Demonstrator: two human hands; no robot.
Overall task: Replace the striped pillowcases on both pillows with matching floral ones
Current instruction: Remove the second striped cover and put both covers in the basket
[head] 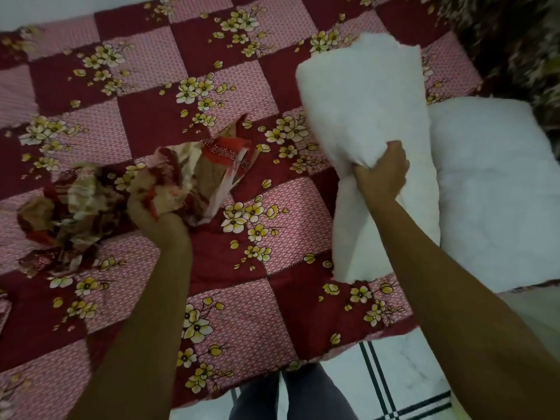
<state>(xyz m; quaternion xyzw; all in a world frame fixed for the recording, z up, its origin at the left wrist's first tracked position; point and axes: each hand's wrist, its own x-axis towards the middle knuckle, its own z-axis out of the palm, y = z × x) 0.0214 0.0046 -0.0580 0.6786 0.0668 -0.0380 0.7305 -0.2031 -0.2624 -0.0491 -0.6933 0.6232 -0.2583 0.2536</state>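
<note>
A bare white pillow [363,116] is lifted off the bed on the right, held lengthwise, with my right hand [382,172] clenched on its near half. A second bare white pillow [491,183] lies flat on the bed just to its right. My left hand [148,207] grips a crumpled red, beige and white pillowcase [194,174] above the bedspread at left centre. More bunched cloth of similar colours [57,219] lies to the left of that hand; whether it is the same pillowcase I cannot tell.
The bed wears a maroon and pink checked bedspread [257,95] with yellow flowers. A dark patterned fabric [515,40] sits at the top right. White floor tiles with black lines [394,374] and my legs show at the bottom.
</note>
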